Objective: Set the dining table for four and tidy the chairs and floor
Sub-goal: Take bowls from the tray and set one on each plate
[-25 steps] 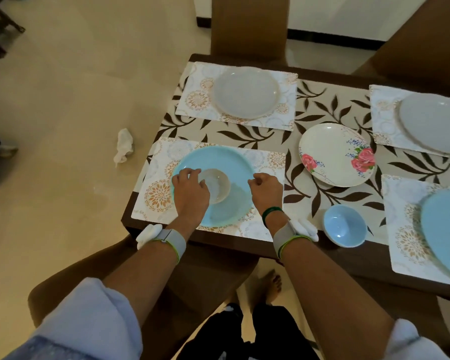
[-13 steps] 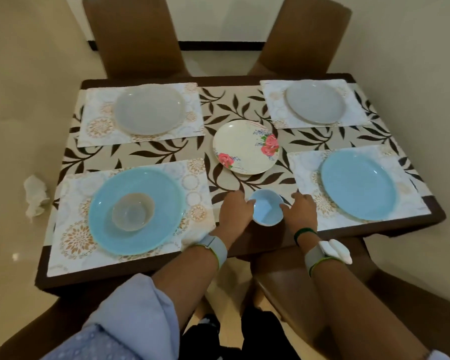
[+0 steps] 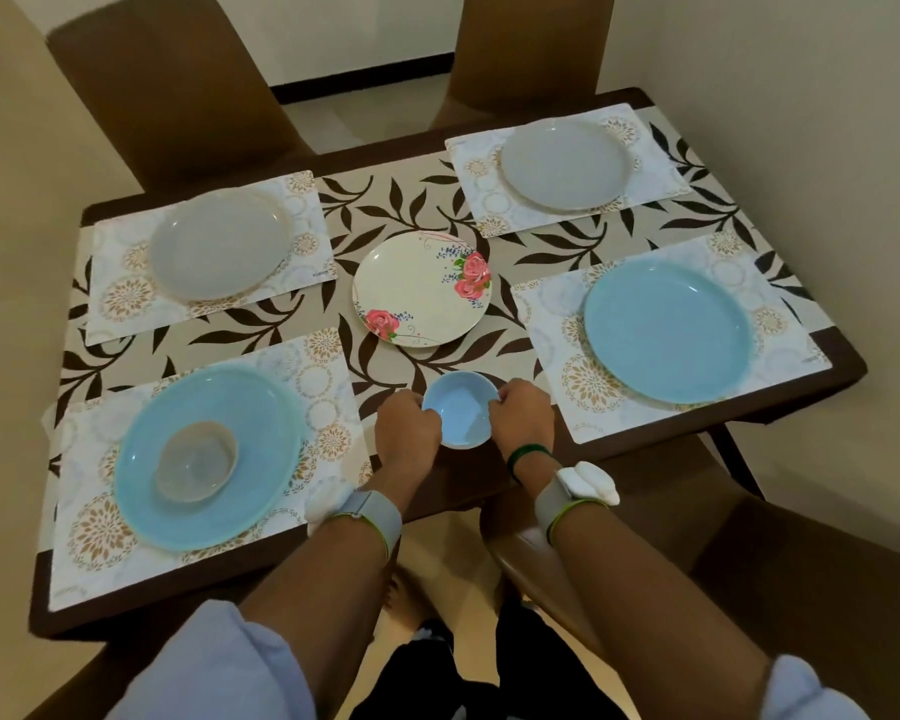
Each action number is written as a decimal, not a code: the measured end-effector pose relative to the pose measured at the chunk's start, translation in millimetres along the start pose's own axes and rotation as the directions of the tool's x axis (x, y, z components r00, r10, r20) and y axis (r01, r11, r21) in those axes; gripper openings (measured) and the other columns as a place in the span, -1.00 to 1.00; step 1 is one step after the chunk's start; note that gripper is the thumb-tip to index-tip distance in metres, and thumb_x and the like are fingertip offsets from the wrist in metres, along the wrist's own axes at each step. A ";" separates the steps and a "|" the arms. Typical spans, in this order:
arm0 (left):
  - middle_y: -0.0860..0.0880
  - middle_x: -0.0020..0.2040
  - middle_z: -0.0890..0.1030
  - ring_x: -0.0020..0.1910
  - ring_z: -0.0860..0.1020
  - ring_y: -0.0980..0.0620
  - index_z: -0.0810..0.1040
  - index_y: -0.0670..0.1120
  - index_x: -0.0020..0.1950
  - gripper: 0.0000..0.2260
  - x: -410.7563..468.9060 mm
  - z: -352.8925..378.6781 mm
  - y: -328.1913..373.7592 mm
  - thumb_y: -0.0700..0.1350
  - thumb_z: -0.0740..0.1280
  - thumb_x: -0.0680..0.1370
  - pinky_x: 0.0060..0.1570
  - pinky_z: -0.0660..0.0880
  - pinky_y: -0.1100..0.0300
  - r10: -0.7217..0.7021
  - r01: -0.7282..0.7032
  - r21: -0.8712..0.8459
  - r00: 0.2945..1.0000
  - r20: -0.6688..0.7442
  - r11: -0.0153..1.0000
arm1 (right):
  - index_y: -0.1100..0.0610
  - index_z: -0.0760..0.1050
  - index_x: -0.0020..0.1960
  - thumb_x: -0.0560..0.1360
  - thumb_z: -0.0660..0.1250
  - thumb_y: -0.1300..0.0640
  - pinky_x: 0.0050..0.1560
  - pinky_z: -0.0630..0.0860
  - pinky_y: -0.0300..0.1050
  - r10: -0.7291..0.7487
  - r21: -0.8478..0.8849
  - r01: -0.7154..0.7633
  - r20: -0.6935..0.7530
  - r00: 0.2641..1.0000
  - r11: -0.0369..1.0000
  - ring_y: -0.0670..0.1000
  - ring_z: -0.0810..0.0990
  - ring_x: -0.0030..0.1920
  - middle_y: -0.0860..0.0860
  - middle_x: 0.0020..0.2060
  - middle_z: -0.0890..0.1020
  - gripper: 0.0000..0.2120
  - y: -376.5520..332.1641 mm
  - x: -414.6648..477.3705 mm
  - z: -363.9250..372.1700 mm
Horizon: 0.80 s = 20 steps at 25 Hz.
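Observation:
A small blue bowl (image 3: 459, 412) sits at the table's near edge between the two near placemats. My left hand (image 3: 405, 433) grips its left rim and my right hand (image 3: 521, 423) grips its right rim. On the near left placemat lies a blue plate (image 3: 261, 407) with a grey bowl (image 3: 196, 462) in it. An empty blue plate (image 3: 667, 331) lies on the near right placemat. Two grey plates lie on the far mats, the left grey plate (image 3: 220, 247) and the right grey plate (image 3: 565, 163).
A floral plate (image 3: 421, 289) with pink roses lies in the middle of the leaf-patterned table cloth (image 3: 385, 210). Brown chairs stand at the far left (image 3: 167, 90), far right (image 3: 531, 49) and near right (image 3: 749, 563). A wall runs close along the right.
My hands left the grey bowl on the near left blue plate and moved right to the small blue bowl, closing on its rim. The view swung right across the table.

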<state>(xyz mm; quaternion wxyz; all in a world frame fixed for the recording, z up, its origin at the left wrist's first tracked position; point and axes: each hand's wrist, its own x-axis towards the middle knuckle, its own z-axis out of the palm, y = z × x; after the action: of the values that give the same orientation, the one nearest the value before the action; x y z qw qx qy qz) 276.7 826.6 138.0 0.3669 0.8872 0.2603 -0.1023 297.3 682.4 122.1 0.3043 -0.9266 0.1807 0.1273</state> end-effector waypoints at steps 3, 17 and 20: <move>0.02 -0.17 0.50 -0.19 0.51 0.00 0.58 -0.10 -0.09 -0.93 -3.6 0.8 6.6 -0.22 0.38 0.45 -0.30 0.41 0.18 -0.025 0.023 -0.030 0.997 -0.072 0.999 | 0.18 0.56 -0.08 0.50 0.26 0.17 -0.19 0.50 -0.09 -0.044 0.003 0.044 -0.031 0.999 0.999 0.11 0.58 -0.14 0.09 -0.19 0.61 -0.87 -5.5 5.5 -5.3; -0.12 -0.20 0.70 -0.29 0.70 -0.08 0.68 -0.14 0.00 -0.92 20.9 147.2 182.1 -0.21 0.40 0.55 -0.17 0.68 0.05 0.110 -0.054 -0.330 0.982 0.154 0.942 | 0.20 0.69 0.07 0.53 0.38 0.23 0.03 0.42 -0.25 0.289 0.392 -0.175 -0.253 0.923 0.903 0.18 0.64 0.10 0.14 0.03 0.71 -0.83 110.2 130.3 -158.3; -0.19 -0.18 0.71 -0.27 0.70 -0.11 0.67 -0.20 0.17 -0.81 25.8 185.8 216.4 -0.22 0.40 0.57 -0.09 0.68 0.03 0.138 -0.055 -0.337 0.963 0.230 0.940 | 0.23 0.69 0.06 0.52 0.36 0.28 0.05 0.43 -0.26 0.325 0.389 -0.207 -0.265 0.908 0.897 0.16 0.64 0.12 0.15 0.04 0.71 -0.82 149.5 160.7 -182.4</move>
<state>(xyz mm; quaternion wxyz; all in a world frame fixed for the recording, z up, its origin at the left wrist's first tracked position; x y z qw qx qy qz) 416.5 576.9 125.9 0.5434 0.8058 0.1811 -0.1503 403.7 417.7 131.8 0.4108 -0.8310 0.3746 -0.0199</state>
